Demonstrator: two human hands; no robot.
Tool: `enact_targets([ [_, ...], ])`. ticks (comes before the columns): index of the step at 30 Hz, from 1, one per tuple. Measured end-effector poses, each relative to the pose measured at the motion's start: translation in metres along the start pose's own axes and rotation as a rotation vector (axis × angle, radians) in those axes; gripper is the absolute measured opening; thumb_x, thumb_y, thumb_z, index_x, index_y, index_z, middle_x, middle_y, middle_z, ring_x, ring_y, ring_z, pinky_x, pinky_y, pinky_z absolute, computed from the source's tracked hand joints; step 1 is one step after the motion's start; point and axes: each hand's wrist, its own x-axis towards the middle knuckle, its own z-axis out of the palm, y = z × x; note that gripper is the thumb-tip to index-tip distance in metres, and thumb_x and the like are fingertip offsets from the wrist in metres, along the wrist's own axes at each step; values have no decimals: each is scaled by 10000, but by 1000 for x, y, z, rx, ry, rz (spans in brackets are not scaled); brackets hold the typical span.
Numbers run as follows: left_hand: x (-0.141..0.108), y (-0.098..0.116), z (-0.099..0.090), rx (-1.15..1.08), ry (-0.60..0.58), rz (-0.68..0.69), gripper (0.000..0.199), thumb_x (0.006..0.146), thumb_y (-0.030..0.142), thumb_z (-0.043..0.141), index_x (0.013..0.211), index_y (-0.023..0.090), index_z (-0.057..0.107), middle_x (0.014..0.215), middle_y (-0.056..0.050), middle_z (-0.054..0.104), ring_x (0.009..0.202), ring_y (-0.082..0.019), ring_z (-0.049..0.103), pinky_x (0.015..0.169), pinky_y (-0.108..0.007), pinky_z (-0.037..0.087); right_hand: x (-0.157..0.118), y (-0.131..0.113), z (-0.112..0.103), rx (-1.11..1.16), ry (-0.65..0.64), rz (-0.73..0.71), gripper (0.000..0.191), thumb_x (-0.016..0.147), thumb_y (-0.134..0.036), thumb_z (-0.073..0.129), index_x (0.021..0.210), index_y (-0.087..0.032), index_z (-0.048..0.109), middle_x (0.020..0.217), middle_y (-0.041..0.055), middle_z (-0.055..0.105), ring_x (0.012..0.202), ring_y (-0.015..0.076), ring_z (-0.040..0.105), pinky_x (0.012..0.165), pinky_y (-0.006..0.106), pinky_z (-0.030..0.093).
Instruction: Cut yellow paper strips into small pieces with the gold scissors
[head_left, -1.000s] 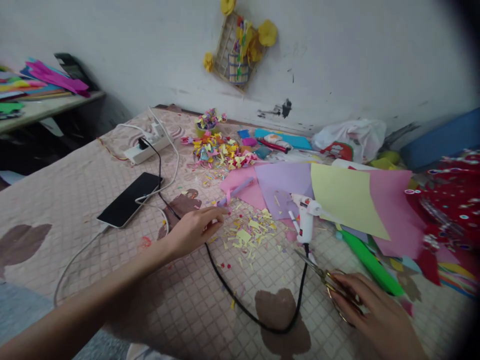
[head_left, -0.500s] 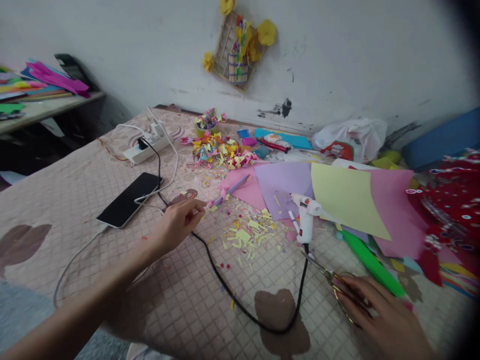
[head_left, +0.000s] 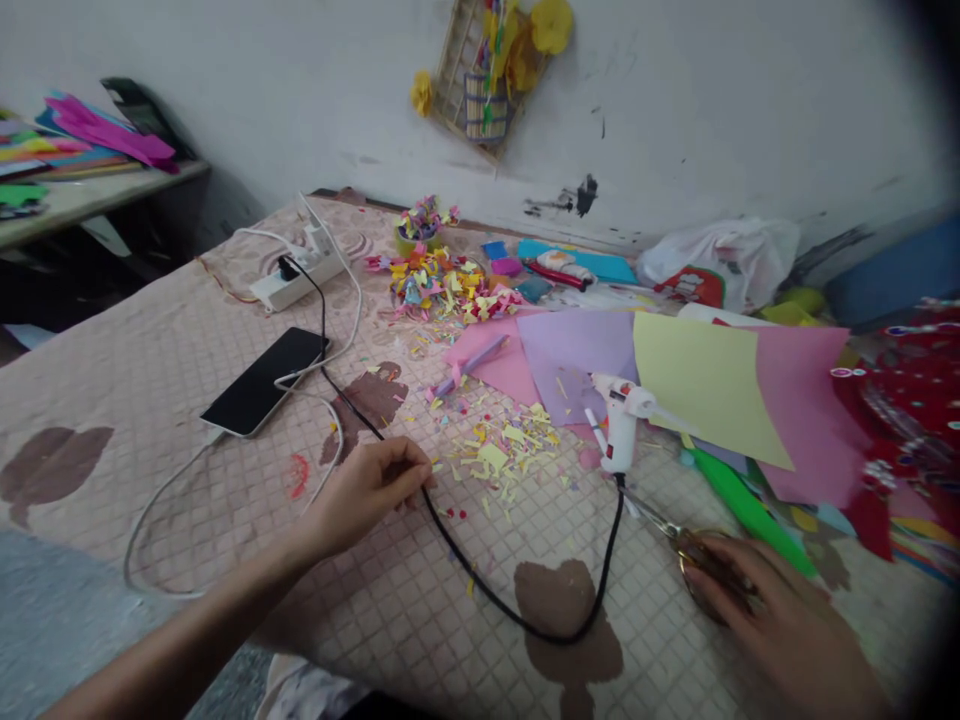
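My left hand (head_left: 382, 490) is over the middle of the table with its fingertips pinched together, right beside the black cable (head_left: 480, 585); what they hold, if anything, is too small to tell. At the lower right my right hand (head_left: 772, 610) is closed round the gold handles of the scissors (head_left: 664, 525), whose blades point left toward the base of a white glue gun (head_left: 621, 435). Small yellow paper scraps (head_left: 495, 458) lie between the two hands. A purple paper strip with a pink piece (head_left: 476, 365) rests behind them.
At left lie a phone (head_left: 266, 383) and a power strip (head_left: 300, 278) with cables. A paper pile (head_left: 442, 285) stands near the wall. Yellow paper (head_left: 705, 385), purple paper (head_left: 577, 355) and a green roll (head_left: 750, 510) are at right, with a plastic bag (head_left: 720, 260) behind.
My left hand has moved toward me and slightly right, away from the purple strip. My right hand and the scissors have shifted slightly right. The view has tilted a little.
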Motion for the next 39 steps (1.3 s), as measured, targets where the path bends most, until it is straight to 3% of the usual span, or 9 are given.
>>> enact_targets([
  [3, 3, 3, 2, -26, -14, -9, 165, 822, 289, 475, 796, 134, 528, 784, -40, 646, 547, -67, 509, 492, -174, 402, -1, 3, -2, -40, -105, 3, 413, 779, -561, 452, 957, -210, 575, 940, 81, 622, 849, 256, 599, 723, 408, 490],
  [9, 4, 3, 3, 12, -35, 8, 192, 832, 306, 454, 791, 138, 538, 743, -29, 634, 553, -79, 528, 506, -185, 413, -4, 4, -5, -46, -126, -13, 377, 813, -519, 429, 997, -213, 551, 967, 83, 601, 897, 260, 579, 756, 417, 480],
  [13, 8, 6, -2, 205, 48, 79, 205, 839, 309, 431, 792, 148, 548, 677, -2, 592, 566, -88, 521, 522, -189, 397, -6, -1, -7, -37, -79, -66, 367, 817, -498, 440, 1020, -209, 543, 994, 92, 592, 914, 262, 569, 775, 416, 473],
  [17, 21, 8, -8, 491, 100, 161, 177, 817, 267, 445, 750, 157, 565, 649, 13, 561, 574, -93, 482, 529, -197, 353, -3, -14, -7, -8, -112, -88, 327, 823, -452, 460, 1027, -214, 551, 1013, 85, 592, 940, 256, 564, 783, 407, 473],
  [23, 39, 7, -8, 572, 73, 222, 147, 786, 217, 448, 738, 156, 572, 643, 10, 557, 580, -99, 483, 539, -200, 345, 3, -30, 0, 37, -127, -160, 293, 814, -385, 511, 1047, -212, 547, 1010, 75, 596, 929, 232, 590, 801, 380, 487],
  [31, 47, 3, -7, 418, 29, 171, 153, 759, 262, 493, 748, 147, 592, 613, 12, 556, 556, -96, 478, 516, -195, 354, 9, -49, 2, 89, -137, -212, 257, 812, -319, 522, 1046, -216, 546, 996, 74, 601, 916, 230, 599, 776, 361, 505],
  [39, 51, 6, -5, 120, -87, 97, 168, 750, 287, 534, 751, 127, 584, 550, 37, 487, 489, -66, 408, 450, -175, 325, 2, -43, 8, 56, -140, -155, 255, 818, -348, 513, 1031, -212, 543, 994, 75, 601, 919, 230, 593, 786, 372, 491],
])
